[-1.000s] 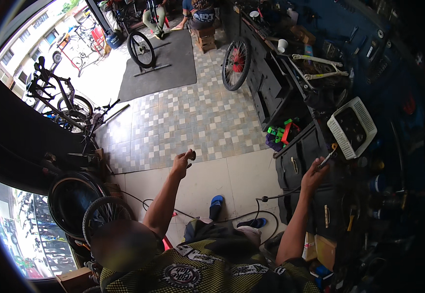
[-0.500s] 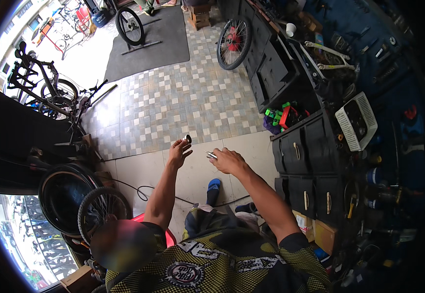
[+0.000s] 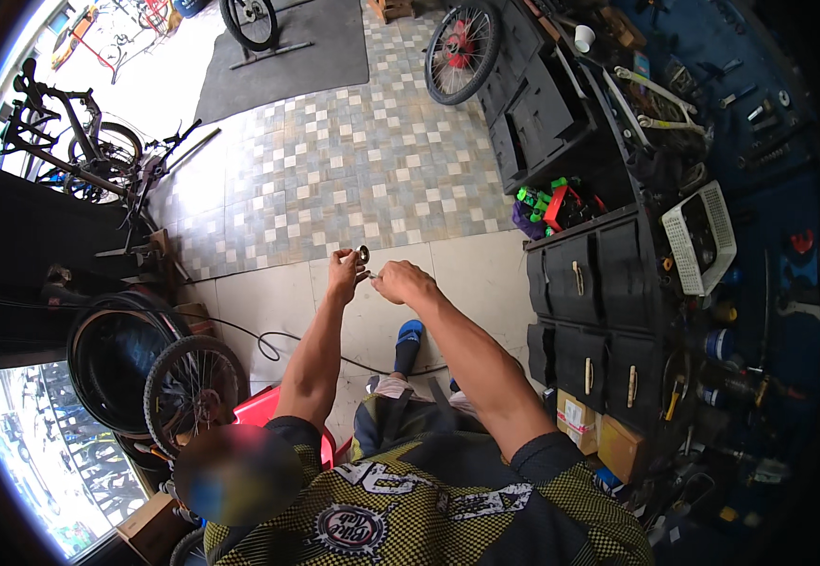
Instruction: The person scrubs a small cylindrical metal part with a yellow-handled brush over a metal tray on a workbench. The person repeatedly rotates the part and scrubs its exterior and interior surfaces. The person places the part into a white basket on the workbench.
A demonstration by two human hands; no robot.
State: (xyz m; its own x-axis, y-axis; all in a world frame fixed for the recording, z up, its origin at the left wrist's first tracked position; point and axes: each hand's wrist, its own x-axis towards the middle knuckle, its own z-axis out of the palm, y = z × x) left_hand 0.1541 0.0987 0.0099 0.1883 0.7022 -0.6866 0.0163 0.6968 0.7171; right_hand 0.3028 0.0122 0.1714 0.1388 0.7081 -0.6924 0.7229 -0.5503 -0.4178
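My left hand (image 3: 342,271) pinches a small round metal ring-shaped part (image 3: 364,253), silvery with a dark middle, held upright in front of me. Close beside it, my right hand (image 3: 404,282) is closed around a thin silvery tool (image 3: 372,275) whose tip points at the left fingers. Most of that tool is hidden in my grip, so its exact kind does not show. Whether the tip touches the ring I cannot tell.
Black drawer cabinets (image 3: 594,274) line the right side, topped by a white basket (image 3: 697,241). Wheels and tyres (image 3: 198,387) lean at the lower left, near a red stool (image 3: 259,406). A black cable (image 3: 268,344) crosses the floor. A bicycle frame (image 3: 89,184) stands at far left.
My right hand has moved left, bringing the thin tool up to the ring in my left hand. The whole view has shifted slightly.
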